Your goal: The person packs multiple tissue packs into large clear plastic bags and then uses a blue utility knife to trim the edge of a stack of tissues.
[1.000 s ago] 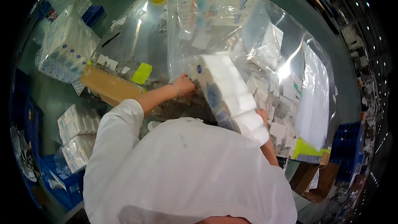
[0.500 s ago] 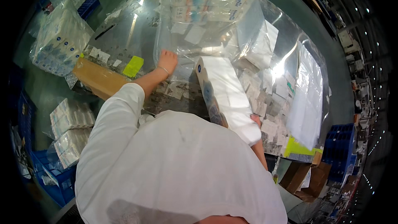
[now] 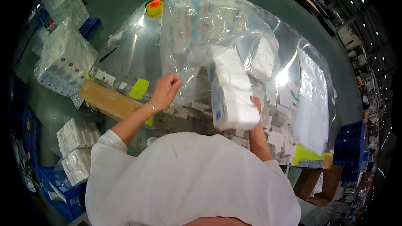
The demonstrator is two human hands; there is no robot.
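Note:
A long white pack of tissue paper (image 3: 238,96) with blue marks on its left side lies at a slant over the table. My right hand (image 3: 256,105) grips its right side near the close end; most of those fingers are hidden behind it. Its far end is at the mouth of a large clear plastic bag (image 3: 190,65). My left hand (image 3: 166,90) is closed, fingers curled, at the bag's left edge, and seems to pinch the film. Deeper in the bag stand several printed tissue packs (image 3: 201,16).
A tape dispenser (image 3: 155,7) and a black pen (image 3: 109,54) lie on the table's left. Flat clear bags (image 3: 312,104) lie at the right. A brown carton (image 3: 111,100) borders the left edge. Bagged packs (image 3: 65,65) and a blue crate (image 3: 67,196) stand farther left.
The white pack has moved away from me toward the bag, its near end now higher in view. My left hand's fingers have curled, and it sits slightly nearer me.

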